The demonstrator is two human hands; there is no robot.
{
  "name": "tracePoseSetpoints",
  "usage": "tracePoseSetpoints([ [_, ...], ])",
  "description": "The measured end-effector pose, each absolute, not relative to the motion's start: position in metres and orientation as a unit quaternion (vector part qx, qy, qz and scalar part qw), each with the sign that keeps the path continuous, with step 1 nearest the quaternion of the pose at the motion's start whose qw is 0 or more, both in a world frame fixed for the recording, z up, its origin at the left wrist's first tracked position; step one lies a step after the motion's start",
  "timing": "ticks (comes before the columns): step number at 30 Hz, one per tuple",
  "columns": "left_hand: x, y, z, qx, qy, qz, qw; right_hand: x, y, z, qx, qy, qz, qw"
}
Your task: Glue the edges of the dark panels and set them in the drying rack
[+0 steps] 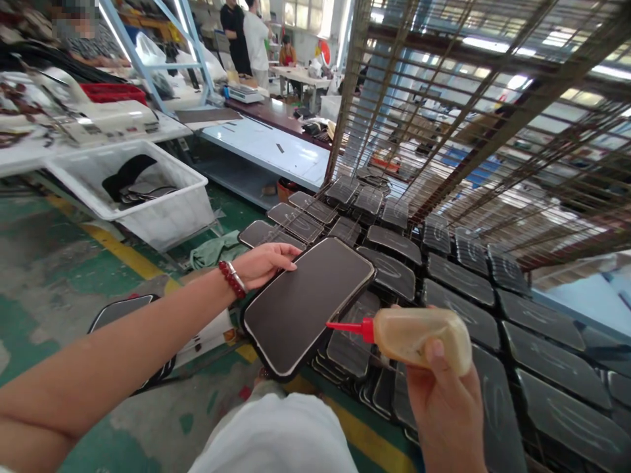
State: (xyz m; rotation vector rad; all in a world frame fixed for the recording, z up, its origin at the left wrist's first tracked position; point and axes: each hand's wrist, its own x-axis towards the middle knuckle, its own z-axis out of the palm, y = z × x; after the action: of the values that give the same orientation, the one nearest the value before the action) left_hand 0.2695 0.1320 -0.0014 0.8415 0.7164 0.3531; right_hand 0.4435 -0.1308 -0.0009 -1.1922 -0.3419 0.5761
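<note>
White clothing (276, 437) cropped below, right hand (446, 397) clasping bottle (417, 330), left hand (267, 264) pinching dark panel (308, 305), its underside hidden.

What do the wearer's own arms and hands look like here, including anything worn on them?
Both the left hand and right hand are ungloved. The left wrist carries a red beaded bracelet beside a silvery bangle; the visible left forearm has no sleeve. Nothing shows on the right wrist.
</note>
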Motion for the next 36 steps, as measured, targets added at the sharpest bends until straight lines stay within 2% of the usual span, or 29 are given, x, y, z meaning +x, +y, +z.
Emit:
tracePoseSetpoints([
  [18,0.270,0.142,-0.005,0.339,0.436,0.273,0.788,0.423,-0.137,0.001,-0.554,-0.192,0.320,0.744],
  [23,0.264,0.137,-0.010,0.265,0.457,0.319,0.787,0.431,-0.133,-0.004,-0.541,-0.185,0.265,0.776],
  [30,0.258,0.116,-0.037,0.101,0.410,0.268,0.866,0.443,-0.123,-0.001,-0.525,-0.174,0.152,0.819],
  [36,0.266,0.099,-0.037,0.029,0.426,0.295,0.855,0.439,-0.125,-0.003,-0.517,-0.186,0.152,0.822],
])
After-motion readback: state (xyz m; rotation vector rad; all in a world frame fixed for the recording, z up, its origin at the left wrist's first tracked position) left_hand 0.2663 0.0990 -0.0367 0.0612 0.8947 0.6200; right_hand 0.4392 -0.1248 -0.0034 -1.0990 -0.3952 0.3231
